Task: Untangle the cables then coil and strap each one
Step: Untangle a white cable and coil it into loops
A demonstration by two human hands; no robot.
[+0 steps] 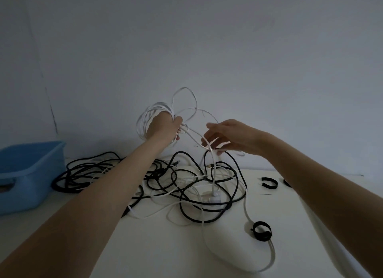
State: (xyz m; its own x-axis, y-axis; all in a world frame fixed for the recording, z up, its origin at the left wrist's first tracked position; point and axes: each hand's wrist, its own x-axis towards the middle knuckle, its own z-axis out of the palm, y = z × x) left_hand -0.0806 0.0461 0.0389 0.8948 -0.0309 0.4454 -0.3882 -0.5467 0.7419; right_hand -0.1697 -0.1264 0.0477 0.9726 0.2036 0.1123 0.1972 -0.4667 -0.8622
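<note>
Two bare hands work above the white desk (pixel 157 246), raised in front of the pale wall. At the desk's left edge sits a blue plastic bin (pixel 31 174). Beside it, along the back edge, a mass of black cable (pixel 87 172) lies knotted with loose white strands, spreading toward the middle of the desk. Your left hand (pixel 163 126) has its grip closed around a bundle of white cable (pixel 154 112), several loops gathered and held up off the desk. From that bundle a white strand runs down to your right hand (pixel 230 137), whose fingers pinch it lightly; below, it drops into the tangle, ending at a white plug (pixel 215 197). Toward the right edge lie three black straps: one curled ring (pixel 261 230) on a white cable near the front, one open strap (pixel 269 182) farther back, another partly hidden by your right forearm.
</note>
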